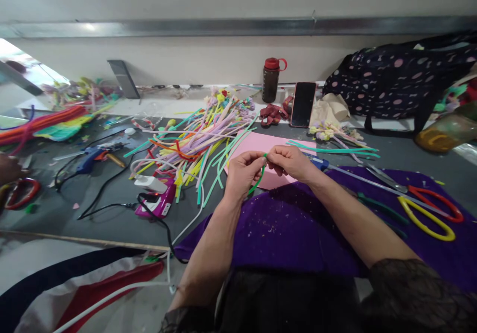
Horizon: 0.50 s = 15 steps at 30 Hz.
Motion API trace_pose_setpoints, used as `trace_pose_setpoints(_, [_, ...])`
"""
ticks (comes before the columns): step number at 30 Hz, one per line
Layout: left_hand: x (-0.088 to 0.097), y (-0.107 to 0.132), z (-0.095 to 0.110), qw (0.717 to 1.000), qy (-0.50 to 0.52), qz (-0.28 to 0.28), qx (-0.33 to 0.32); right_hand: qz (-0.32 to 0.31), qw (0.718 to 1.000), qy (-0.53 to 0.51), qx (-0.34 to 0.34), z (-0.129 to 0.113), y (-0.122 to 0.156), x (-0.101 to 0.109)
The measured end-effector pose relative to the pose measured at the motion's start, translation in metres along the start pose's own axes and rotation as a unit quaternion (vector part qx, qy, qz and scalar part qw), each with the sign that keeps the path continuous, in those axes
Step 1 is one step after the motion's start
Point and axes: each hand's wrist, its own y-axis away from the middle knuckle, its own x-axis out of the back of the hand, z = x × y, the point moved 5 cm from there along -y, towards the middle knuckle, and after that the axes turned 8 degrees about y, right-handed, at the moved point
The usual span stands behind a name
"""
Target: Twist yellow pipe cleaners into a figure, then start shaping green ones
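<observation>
A green pipe cleaner [256, 188] is pinched between my two hands, its lower part curving down below my left fingers. My left hand [244, 171] is closed on it, thumb and forefinger together. Close against it, my right hand [286, 161] grips the same pipe cleaner near its upper end. Both hands are over a pink sheet [278, 179] and the edge of a purple cloth [276, 223]. Just left of my hands lies a big heap of pastel pipe cleaners [208, 134]. Teal pipe cleaners [343, 150] rest to the right.
Scissors with red and yellow handles [428, 223] lie at right, near a glue gun [315, 162]. Another glue gun [89, 160] and a magenta power strip [158, 204] with cables are at left. A phone [303, 104], bottle [270, 82] and bag [391, 79] stand behind. A co-worker's hand [9, 168] is far left.
</observation>
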Motion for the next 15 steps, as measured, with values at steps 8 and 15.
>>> trace_pose_setpoints(8, [0.004,-0.005,-0.009,0.993,0.083,0.014,0.078,-0.014,0.997,0.062,0.046,-0.003,0.000,0.006])
trace_pose_setpoints(15, [0.001,-0.004,-0.010,0.988,0.107,-0.015,0.107,-0.005,0.967,0.156,0.200,-0.019,0.005,0.011])
